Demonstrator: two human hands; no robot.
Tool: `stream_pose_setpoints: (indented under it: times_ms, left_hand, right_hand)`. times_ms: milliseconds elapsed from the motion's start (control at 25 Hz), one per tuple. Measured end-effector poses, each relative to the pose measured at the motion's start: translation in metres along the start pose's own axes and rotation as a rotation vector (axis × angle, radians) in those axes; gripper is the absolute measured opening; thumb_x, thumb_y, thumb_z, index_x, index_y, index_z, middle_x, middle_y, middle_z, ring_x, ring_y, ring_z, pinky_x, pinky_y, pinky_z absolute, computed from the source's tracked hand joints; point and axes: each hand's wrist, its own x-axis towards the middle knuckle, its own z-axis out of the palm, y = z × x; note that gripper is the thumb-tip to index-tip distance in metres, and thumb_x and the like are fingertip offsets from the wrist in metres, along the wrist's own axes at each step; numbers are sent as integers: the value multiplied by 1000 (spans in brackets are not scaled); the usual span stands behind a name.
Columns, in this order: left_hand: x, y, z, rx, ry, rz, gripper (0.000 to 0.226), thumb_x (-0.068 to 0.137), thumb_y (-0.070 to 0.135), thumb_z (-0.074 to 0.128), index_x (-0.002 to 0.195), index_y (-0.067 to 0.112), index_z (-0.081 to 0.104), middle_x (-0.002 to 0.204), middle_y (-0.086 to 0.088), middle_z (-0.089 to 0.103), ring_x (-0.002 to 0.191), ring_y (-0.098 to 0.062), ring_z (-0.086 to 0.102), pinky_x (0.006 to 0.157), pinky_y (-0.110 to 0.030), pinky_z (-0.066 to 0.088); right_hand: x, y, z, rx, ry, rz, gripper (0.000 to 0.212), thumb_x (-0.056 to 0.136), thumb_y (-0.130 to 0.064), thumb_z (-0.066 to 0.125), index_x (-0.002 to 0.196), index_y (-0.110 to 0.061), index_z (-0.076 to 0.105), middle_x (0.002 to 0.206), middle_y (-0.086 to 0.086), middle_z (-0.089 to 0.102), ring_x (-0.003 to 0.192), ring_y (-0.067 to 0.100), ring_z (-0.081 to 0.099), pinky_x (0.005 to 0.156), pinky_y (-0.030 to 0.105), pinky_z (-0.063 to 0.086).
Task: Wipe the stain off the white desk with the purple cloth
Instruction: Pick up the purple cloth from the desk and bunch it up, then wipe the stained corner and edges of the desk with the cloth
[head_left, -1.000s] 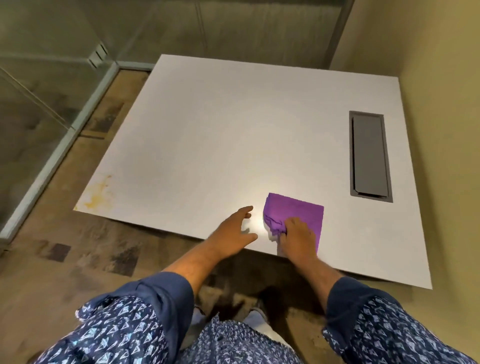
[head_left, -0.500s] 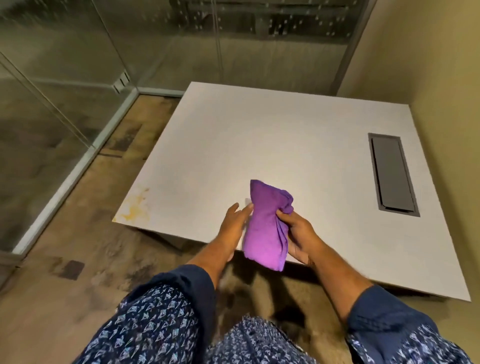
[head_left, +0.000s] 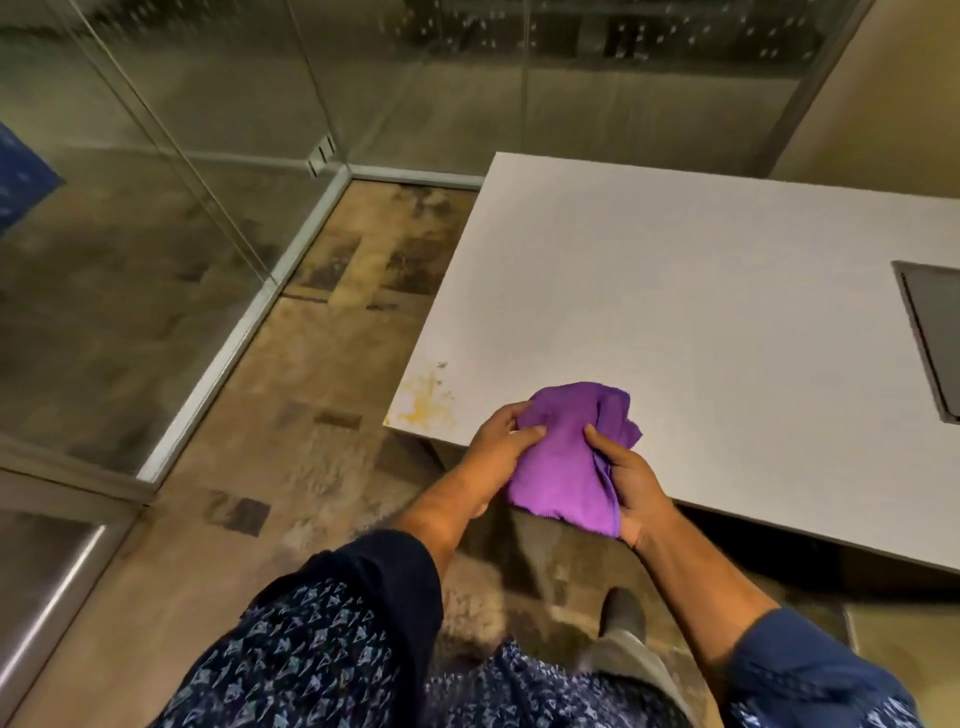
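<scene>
In the head view, both hands are holding the purple cloth (head_left: 563, 457) bunched up over the near edge of the white table (head_left: 701, 322). The left hand (head_left: 498, 441) is closing its grip on the cloth's left side, thumb pressing into the fabric, while the right hand (head_left: 628, 483) is pinching the right side with fingers wrapping underneath. The cloth is hanging partly past the table edge, and whether it is touching the surface cannot be told.

The yellow stain (head_left: 426, 397) is sitting at the table's near left corner, just beside the left hand and apart from the cloth. It is looking untouched, so the wiping seems not yet begun: judging from this, the cloth is only being gathered, and all the rubbing is left to do.

A grey panel (head_left: 935, 332) set into the table is being cut off by the right border. The underside of the cloth and most fingertips are hidden in its folds. The glass walls at the left are showing only blurred reflections.
</scene>
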Motion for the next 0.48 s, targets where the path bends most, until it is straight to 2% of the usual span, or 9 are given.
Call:
stream_pose_setpoints:
  times_ms: [80,120,200,280,400,480]
  left_hand:
    - [6,-3,-36,81,55,40,36,94,11,70,127,25,64,126,-4,70,113,-20,69,94,-27,56]
    - [10,-3,-53,97,87,56,37,94,7,69,126,25,63,123,-4,69,109,-20,68,88,-22,55]
    - [20,1,-82,149,149,61,36,95,6,68,128,19,63,116,-1,68,102,-16,66,74,-9,52]
    - [31,5,-107,229,174,51,35,95,8,68,129,14,64,115,0,68,100,-14,65,68,-4,50]
    - [58,24,-153,391,156,93,30,95,8,69,126,10,68,116,-3,70,103,-15,65,80,-7,50]
    - [75,40,-183,436,158,83,28,95,5,69,123,4,70,113,-9,70,104,-21,65,94,-22,54]
  right_hand:
    - [18,14,15,-7,53,-4,55,99,-27,69,145,3,59,147,25,62,133,39,63,103,52,57]
    - [28,18,24,-9,77,-8,55,100,-28,67,145,3,59,146,25,63,131,38,66,102,51,58]
    - [50,20,40,-5,101,-28,48,102,-27,67,141,1,62,140,25,68,118,38,73,91,52,64]
    - [70,18,49,-8,126,-97,41,102,-23,68,138,-3,63,135,22,72,115,37,75,88,52,65]
    - [110,10,59,-136,242,-223,36,102,-20,70,136,-9,64,124,14,79,113,33,77,91,49,64]
    - [131,7,67,-240,311,-275,30,103,-20,69,132,-13,65,122,10,80,111,29,77,90,43,65]
